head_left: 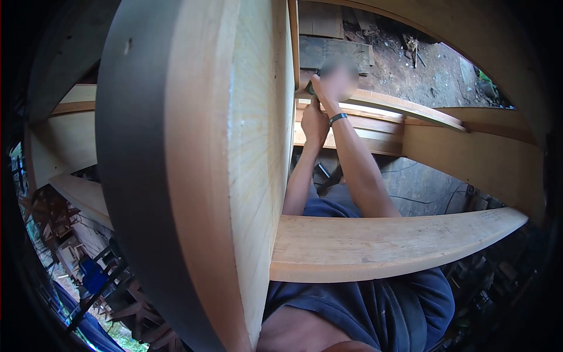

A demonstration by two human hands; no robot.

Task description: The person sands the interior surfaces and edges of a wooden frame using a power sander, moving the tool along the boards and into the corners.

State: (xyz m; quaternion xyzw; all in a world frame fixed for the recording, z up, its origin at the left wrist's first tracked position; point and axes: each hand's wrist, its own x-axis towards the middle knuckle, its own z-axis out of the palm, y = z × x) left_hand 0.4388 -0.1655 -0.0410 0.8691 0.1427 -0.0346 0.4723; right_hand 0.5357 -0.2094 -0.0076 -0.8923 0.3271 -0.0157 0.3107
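My left hand (315,124) is closed in a fist around the lower part of a slim, dark hand tool (316,103). Just above it, my right hand (326,91), with a dark band on its wrist, is closed at the tool's upper part. A blurred patch covers part of the right hand and the spot beside it, so the tool's exact kind does not show. Both hands are beside the far end of a tall wooden panel (258,135) and over a pale wooden rail (404,107).
A broad wooden crosspiece (387,240) spans in front of my chest. Wooden boards (475,149) enclose the right side. Beyond lies dirt ground (404,76) with loose planks (328,51). A dark cable (416,201) runs across the floor. A blue object (94,274) stands among clutter at lower left.
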